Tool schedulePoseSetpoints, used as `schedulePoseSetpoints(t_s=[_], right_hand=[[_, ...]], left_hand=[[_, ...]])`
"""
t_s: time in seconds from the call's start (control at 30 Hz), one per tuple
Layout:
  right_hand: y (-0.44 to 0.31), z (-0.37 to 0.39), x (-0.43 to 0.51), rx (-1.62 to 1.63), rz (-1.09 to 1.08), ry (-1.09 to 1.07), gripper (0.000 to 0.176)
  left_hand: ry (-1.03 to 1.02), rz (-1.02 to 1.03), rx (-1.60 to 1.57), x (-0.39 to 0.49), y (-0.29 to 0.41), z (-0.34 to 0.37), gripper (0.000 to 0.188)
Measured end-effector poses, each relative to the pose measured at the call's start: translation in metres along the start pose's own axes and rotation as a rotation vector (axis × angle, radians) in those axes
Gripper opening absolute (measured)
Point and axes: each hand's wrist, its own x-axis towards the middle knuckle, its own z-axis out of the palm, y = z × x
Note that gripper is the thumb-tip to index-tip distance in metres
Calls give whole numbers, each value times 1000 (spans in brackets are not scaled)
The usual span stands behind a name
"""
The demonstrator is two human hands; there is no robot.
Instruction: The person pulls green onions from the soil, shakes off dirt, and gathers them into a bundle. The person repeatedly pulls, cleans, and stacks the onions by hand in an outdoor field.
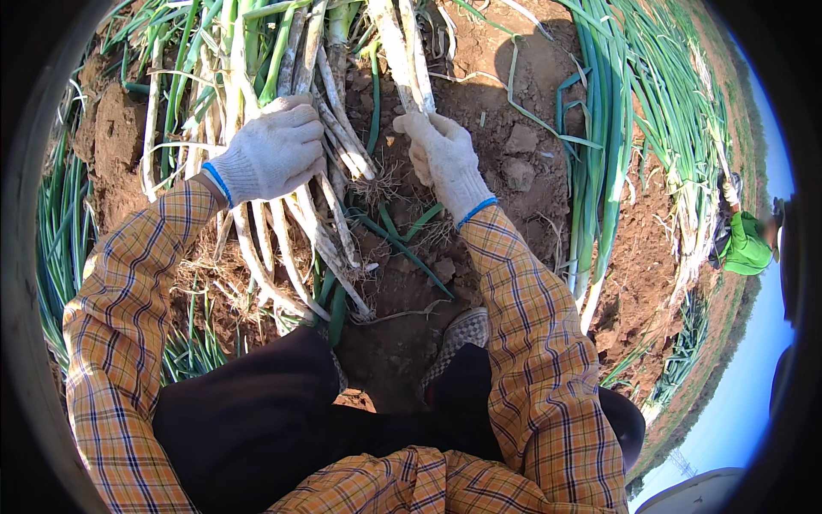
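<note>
My left hand (276,151), in a white knit work glove with a blue cuff edge, is curled over a heap of green onions (257,238). Its fingers close around some stalks, though the palm side is hidden. White, soil-stained shanks with stringy roots fan out below that hand. To its right, my right hand (443,157), gloved the same way, pinches the lower white shanks of a few green onions (398,51). Their leaves run out of view at the top. Loose roots (376,183) of other onions lie on the soil between my hands.
Bare brown soil (520,212) with clods lies beyond my right hand. A row of long green onions (594,141) stretches along the right, with more bundles (674,128) farther out. Another person in a green top (745,244) bends there. My checkered shoe (465,331) stands below.
</note>
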Motion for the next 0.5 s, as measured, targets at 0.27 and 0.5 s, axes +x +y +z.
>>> schedulePoseSetpoints(t_s=[0.27,0.5], right_hand=[[-22,-37,-25,103,-86,-235,45],[-8,65,3,-973,64,-128,59]], left_hand=[[-96,-127,-156,-17,2,-15,24],[0,-48,-40,-19,-2,-8,14]])
